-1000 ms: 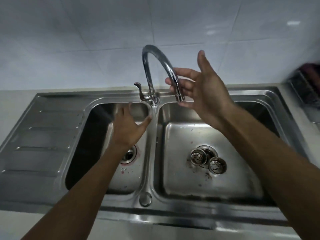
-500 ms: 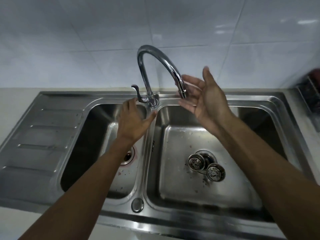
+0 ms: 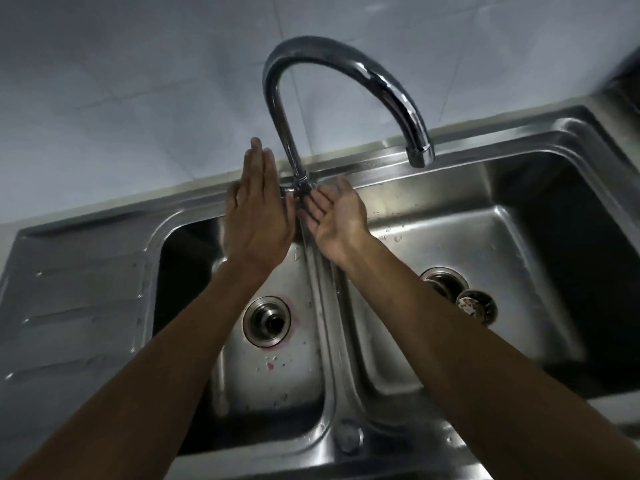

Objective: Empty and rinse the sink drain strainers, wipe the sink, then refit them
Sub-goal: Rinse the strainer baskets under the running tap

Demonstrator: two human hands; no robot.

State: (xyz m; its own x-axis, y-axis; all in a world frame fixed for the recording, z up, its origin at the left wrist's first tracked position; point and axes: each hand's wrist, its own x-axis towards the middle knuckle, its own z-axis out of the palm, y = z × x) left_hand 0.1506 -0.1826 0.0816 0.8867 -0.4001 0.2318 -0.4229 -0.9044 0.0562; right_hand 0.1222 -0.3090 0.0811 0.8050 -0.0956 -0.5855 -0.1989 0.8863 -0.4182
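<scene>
A steel double sink (image 3: 346, 181) fills the view. My left hand (image 3: 256, 213), fingers straight, is at the base of the chrome tap (image 3: 346, 60) and covers its lever. My right hand (image 3: 337, 214), palm up and relaxed, touches the tap base from the right. The left bowl's drain (image 3: 267, 322) is an uncovered hole. A dirty strainer (image 3: 476, 304) lies in the right bowl beside the right drain (image 3: 445, 280). My right forearm hides part of that drain. No water runs from the spout.
A ribbed draining board (image 3: 76, 306) lies left of the bowls. White wall tiles (image 3: 138, 81) stand behind the tap. A round plugged hole (image 3: 348, 438) sits on the near rim between the bowls. A dark object (image 3: 627, 81) shows at the right edge.
The camera has come closer and tilted. My right hand dropped from beside the spout to the tap base. My left hand moved up from over the left bowl onto the tap lever.
</scene>
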